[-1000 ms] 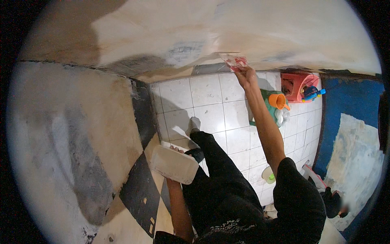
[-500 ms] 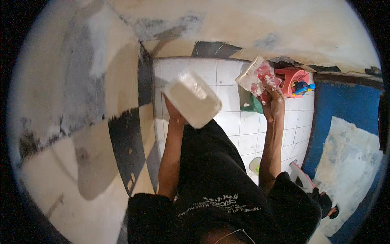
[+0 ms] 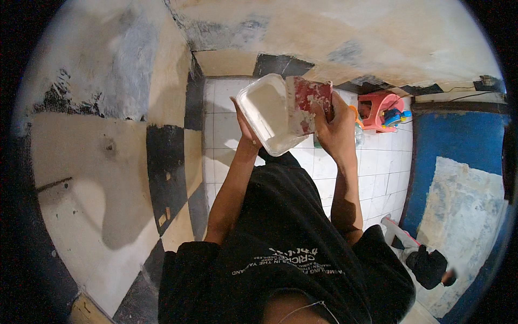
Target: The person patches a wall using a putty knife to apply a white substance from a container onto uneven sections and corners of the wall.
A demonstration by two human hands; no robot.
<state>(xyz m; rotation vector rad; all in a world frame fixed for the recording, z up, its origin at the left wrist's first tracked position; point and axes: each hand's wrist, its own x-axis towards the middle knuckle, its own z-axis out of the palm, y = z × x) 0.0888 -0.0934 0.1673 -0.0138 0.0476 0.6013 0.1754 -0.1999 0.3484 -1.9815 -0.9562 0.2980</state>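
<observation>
My left hand (image 3: 245, 127) is wrapped round the left side of a white rectangular plastic tub (image 3: 279, 147), tilted so that its inside shows. Off-white paste, like wall putty, (image 3: 268, 112) coats the inside. In my right hand (image 3: 339, 129) is a flat red putty spreader (image 3: 315, 97), smeared with the same pale paste. The spreader stands at the tub's right rim, overlapping it in view; I cannot tell whether its edge touches. My right thumb presses on the spreader's face, with the other fingers behind it.
A wall with patchy paste and black blocks (image 3: 167, 162) runs along my left, and another wall (image 3: 345, 32) crosses ahead. On the white tiled floor (image 3: 377, 156) stands a pink-red plastic stool (image 3: 372, 113) beside a blue toy (image 3: 396, 116). Another person (image 3: 429, 267) is at right, near a blue panel (image 3: 453, 137).
My right hand has swung left, bringing the spreader from over the stool side to the tub's rim. The tub has shifted slightly right and up, turning its inside into view.
</observation>
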